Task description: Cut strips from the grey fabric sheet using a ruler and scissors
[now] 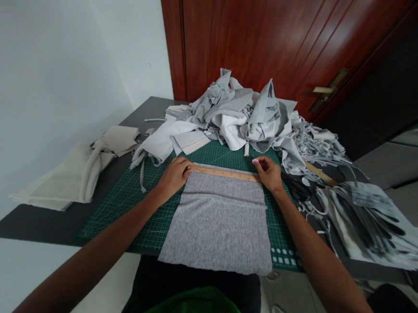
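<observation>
A grey knit fabric piece (221,225) lies flat on the green cutting mat (145,228), its lower edge reaching over the table's front edge. Across its far end runs a wooden ruler (225,173). My left hand (174,177) is closed at the ruler's left end, with the fingertips pressing on it and the fabric corner. At the ruler's right end my right hand (270,175) is pinched, and a small pale pink piece (255,161) shows at its fingertips. What that piece is exactly, I cannot make out.
A large heap of grey and white fabric scraps (234,110) fills the back. Folded cream cloth (80,177) lies left. To the right are black-handled scissors (298,187), a curved wooden strip (319,174) and stacked cloth pieces (373,222). A wooden door (240,29) stands behind.
</observation>
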Demonstrator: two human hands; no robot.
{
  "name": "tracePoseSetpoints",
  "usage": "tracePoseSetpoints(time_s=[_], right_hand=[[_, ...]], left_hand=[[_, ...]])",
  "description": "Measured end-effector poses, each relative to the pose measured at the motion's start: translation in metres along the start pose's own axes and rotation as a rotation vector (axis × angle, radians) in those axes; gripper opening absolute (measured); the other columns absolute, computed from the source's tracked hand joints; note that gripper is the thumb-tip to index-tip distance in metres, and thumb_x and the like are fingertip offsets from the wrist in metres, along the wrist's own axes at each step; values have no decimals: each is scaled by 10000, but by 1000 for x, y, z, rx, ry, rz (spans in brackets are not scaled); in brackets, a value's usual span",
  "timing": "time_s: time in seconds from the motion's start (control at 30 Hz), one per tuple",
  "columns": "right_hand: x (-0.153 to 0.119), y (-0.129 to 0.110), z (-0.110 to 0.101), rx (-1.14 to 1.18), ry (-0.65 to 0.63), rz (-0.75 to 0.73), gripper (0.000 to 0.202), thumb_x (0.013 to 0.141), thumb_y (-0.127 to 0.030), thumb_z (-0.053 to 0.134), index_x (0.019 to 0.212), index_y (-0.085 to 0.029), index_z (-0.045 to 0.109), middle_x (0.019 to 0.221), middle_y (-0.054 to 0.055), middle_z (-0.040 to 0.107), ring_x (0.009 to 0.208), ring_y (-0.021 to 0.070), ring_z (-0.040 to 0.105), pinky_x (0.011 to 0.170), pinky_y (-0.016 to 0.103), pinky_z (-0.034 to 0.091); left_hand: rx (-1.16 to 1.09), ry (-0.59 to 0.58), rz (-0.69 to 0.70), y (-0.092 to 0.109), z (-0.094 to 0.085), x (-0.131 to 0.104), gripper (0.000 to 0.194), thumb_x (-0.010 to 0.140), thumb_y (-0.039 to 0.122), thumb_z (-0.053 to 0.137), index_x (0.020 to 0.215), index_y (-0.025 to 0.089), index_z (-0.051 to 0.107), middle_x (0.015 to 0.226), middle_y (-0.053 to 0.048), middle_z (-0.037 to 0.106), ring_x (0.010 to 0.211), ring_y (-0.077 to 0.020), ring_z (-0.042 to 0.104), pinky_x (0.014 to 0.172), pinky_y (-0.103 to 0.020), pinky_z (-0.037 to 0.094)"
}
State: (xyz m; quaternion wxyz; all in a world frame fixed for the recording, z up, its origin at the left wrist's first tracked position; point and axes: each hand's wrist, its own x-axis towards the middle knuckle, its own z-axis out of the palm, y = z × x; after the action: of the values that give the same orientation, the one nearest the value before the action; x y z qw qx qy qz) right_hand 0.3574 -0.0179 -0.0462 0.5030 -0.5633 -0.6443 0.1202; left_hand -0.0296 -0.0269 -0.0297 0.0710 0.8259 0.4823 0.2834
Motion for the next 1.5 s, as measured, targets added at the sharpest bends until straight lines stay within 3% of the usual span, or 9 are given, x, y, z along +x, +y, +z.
tracePoseSetpoints(time_s=[0.37,0.57,1.07,1.23,1.5], right_hand=[[6,5,0,133,38,38,607,862,-823,653,940,-223,707,882,70,752,756,215,642,717,363,544],[6,9,-7,99,87,58,559,877,-772,670,943,-219,723,881,62,748,689,185,598,664,336,519],[2,17,-6,203,81,128,540,820,-749,736,926,-219,718,876,62,743,719,191,615,672,344,524],[2,19,-7,163,55,127,542,841,-747,719,937,-214,715,832,42,724,630,158,547,596,315,475],[2,18,-6,141,63,98,554,856,-768,696,934,-220,715,851,56,732,670,180,587,618,328,493]], left_hand=[[26,-21,8,5,-1,0,172,994,174,577,987,192,747,1108,-100,683,1130,-279,614,1079,-466,532],[24,-38,23,4,0,-1,213,998,156,536,1020,196,744,1100,-97,679,1127,-278,618,1074,-461,537],[13,-27,18,6,0,0,286,980,119,495,1065,191,759,1108,-96,677,1125,-266,633,1103,-452,537],[22,-15,14,8,1,0,298,980,117,496,1060,203,770,1098,-90,675,1104,-263,621,1079,-448,548],[43,-120,145,20,-1,-3,400,978,63,440,1113,217,784,1103,-94,653,1120,-263,581,1072,-427,543]])
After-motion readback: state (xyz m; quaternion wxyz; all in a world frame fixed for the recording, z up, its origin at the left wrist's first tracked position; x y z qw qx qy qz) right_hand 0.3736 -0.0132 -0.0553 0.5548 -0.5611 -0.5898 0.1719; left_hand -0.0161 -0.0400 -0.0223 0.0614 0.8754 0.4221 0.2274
